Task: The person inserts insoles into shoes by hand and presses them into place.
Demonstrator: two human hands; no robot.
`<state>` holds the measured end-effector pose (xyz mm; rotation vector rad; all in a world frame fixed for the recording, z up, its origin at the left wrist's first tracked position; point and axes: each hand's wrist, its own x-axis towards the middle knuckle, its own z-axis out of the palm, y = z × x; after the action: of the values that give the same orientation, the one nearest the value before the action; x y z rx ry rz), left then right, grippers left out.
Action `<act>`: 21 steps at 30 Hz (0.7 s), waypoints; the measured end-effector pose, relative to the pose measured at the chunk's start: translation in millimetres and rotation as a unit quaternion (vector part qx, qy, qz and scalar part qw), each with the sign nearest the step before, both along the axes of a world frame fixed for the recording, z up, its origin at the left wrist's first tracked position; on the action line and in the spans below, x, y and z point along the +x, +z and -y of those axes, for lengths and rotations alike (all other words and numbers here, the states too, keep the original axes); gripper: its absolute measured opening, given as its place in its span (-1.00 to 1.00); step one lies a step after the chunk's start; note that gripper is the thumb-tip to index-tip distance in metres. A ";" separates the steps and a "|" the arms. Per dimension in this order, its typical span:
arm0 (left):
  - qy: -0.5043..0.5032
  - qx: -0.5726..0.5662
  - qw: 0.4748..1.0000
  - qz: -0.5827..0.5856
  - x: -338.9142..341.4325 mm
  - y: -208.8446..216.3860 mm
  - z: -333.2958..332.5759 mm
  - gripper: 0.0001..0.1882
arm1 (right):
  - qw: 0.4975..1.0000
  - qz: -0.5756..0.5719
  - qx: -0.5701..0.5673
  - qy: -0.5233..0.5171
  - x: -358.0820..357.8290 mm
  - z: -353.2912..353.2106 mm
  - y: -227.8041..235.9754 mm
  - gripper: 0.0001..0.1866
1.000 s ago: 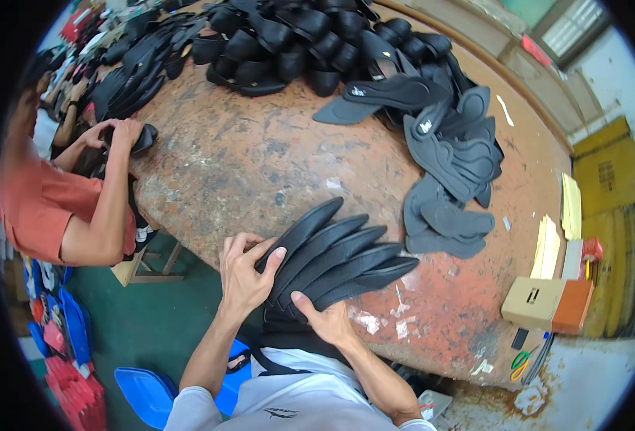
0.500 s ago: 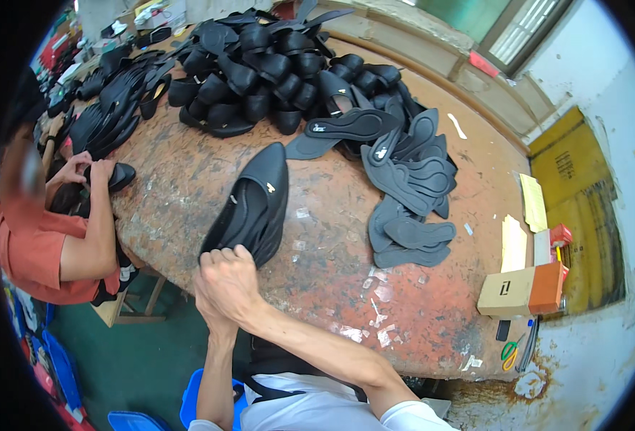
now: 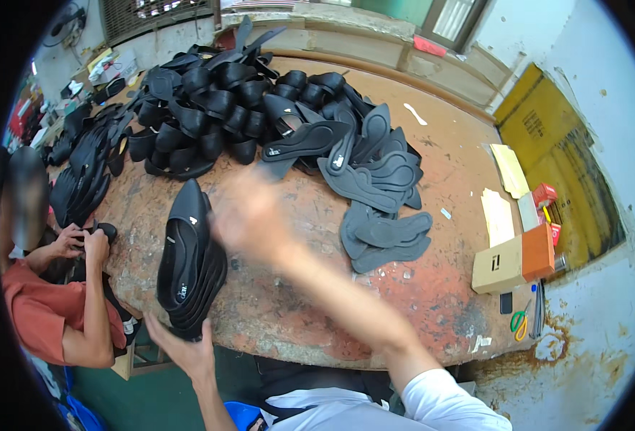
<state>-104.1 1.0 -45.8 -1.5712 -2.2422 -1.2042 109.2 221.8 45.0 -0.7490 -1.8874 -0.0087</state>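
A nested stack of black pointed shoes point(image 3: 210, 269) lies on the worn table, toes pointing away from me. An insole with light lettering and a small gold ornament show in the top shoe. My left hand point(image 3: 186, 352) is at the heel end of the stack, fingers spread apart, the thumb close against the heels. My right hand point(image 3: 249, 215) is smeared by motion just right of the shoe toes. Its fingers cannot be made out. Beyond it lie loose dark insoles point(image 3: 386, 172) in an overlapping pile.
A big heap of black shoes point(image 3: 217, 100) covers the back of the table. A co-worker in an orange shirt point(image 3: 62, 309) handles a dark shoe at left. On the right are a beige-orange box point(image 3: 501, 266), yellow papers point(image 3: 497, 215) and green-orange scissors point(image 3: 520, 323).
Both hands were together at the heel end of the shoe stack. The right hand has moved forward to the toe side, and the left has spread its fingers. The view has shifted.
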 end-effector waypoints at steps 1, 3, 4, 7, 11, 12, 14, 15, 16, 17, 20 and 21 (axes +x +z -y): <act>0.012 0.039 0.998 -0.040 8.7 16.8 11.8 -0.01 | 0.990 -0.045 -0.038 -0.128 36.2 -39.2 8.1 -0.48; -0.107 0.137 0.984 -0.034 33.9 45.2 20.9 -0.20 | 0.914 0.040 -0.148 -0.376 98.0 -105.0 7.8 -0.09; -0.191 0.103 0.976 0.028 52.7 54.0 16.9 -0.30 | 0.882 0.078 -0.229 -0.405 127.2 -130.9 3.6 0.08; -0.317 -0.005 0.947 0.045 111.1 60.1 -37.4 -0.43 | 0.873 0.251 -0.213 -0.360 165.4 -153.5 -15.6 -0.20; -0.261 -0.073 0.962 0.027 152.6 42.0 -134.3 -0.05 | 0.972 0.035 -0.179 -0.146 158.1 -72.4 -17.4 -0.75; -0.245 -0.050 0.968 0.026 155.3 36.6 -153.9 0.03 | 0.967 0.018 -0.209 -0.143 162.0 -41.5 -13.0 -0.72; -0.237 -0.034 0.971 0.028 158.9 24.2 -179.3 0.11 | 0.884 -0.105 -0.443 -0.106 172.5 19.6 -10.5 -0.67; -0.243 0.019 0.970 0.014 159.0 18.6 -187.4 0.09 | 0.799 -0.212 -0.561 -0.035 182.4 47.4 -12.3 -0.67; -0.247 0.061 0.967 -0.001 159.8 12.6 -192.3 0.06 | 0.715 -0.336 -0.613 -0.001 186.8 71.5 -20.4 -0.71; -0.252 0.060 0.966 0.008 160.6 6.8 -194.5 0.06 | 0.668 -0.350 -0.656 -0.019 196.8 91.1 -29.0 -0.76; -0.360 -0.124 0.925 -0.023 162.4 -9.0 -189.7 -0.06 | 0.571 -0.490 -0.656 0.059 205.6 142.7 -69.2 -0.80; -0.358 -0.088 0.929 -0.027 162.2 -13.4 -186.3 -0.06 | 0.515 -0.540 -0.664 0.047 208.1 155.3 -80.3 -0.80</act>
<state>58.1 187.3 -59.1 -2.5911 -1.8151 -1.0759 317.3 66.5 -35.3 -1.1582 -0.3377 1.7405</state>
